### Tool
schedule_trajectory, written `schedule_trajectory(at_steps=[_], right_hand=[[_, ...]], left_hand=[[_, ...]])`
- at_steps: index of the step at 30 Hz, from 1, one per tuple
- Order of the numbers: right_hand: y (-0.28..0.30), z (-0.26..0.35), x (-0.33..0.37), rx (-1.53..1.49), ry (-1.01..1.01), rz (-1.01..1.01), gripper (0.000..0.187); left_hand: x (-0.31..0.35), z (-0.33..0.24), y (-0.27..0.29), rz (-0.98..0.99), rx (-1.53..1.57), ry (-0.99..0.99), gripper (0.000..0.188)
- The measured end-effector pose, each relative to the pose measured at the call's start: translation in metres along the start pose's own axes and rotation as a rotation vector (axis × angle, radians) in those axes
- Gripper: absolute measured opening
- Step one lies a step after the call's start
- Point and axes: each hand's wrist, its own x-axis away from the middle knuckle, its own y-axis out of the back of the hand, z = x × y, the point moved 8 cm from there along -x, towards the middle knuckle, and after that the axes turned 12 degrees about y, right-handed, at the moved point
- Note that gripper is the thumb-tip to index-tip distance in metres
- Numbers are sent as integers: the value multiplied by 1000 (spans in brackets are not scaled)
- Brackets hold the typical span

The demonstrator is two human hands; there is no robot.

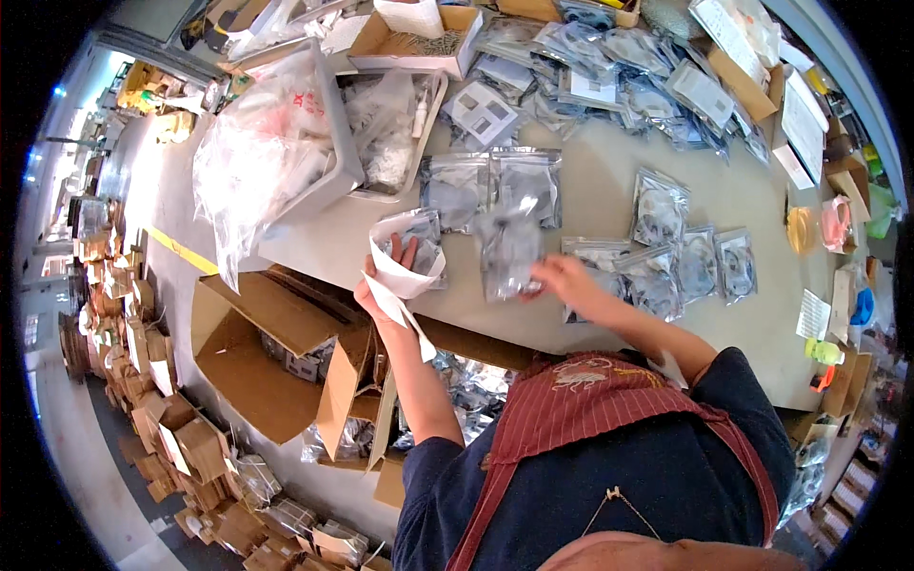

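Observation:
My left hand (pixel 383 278) has a curled white paper strip (pixel 419 284) between its thumb and fingers. One end of the strip hangs down along my wrist. Just beyond those fingers, a clear and silvery zip bag (pixel 423 225) lies on the table. To the right, the fingertips of my right hand (pixel 560 278) meet the lower edge of another zip bag (pixel 510 249), which is smeared by motion. That bag overlaps a pair of flat zip bags (pixel 535 176) farther back. The contents of the bags look grey and coiled but are hard to make out.
More filled bags (pixel 655 276) lie right of my right hand. A large heap of bags (pixel 609 71) covers the far side. A grey bin (pixel 345 143) with plastic film, a tray (pixel 426 128) and a box of screws (pixel 466 57) stand far left. Open cartons (pixel 249 357) sit below the table edge.

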Motion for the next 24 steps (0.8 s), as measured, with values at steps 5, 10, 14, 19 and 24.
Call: schedule_trajectory(at_steps=[5, 10, 14, 19, 24], right_hand=[[-9, 54, -47, 1070, 159, 343, 80], [61, 138, -187, 1437, 829, -515, 62], [110, 85, -255, 960, 354, -269, 49], [88, 132, -150, -168, 316, -187, 30], [133, 112, -38, -510, 191, -343, 28]], left_hand=[[2, 5, 8, 5, 17, 32, 33], [2, 3, 16, -218, 19, 60, 25], [-2, 4, -5, -237, 89, 49, 16], [5, 2, -10, -211, 161, 31, 12], [2, 2, -19, -321, 93, 6, 3]])
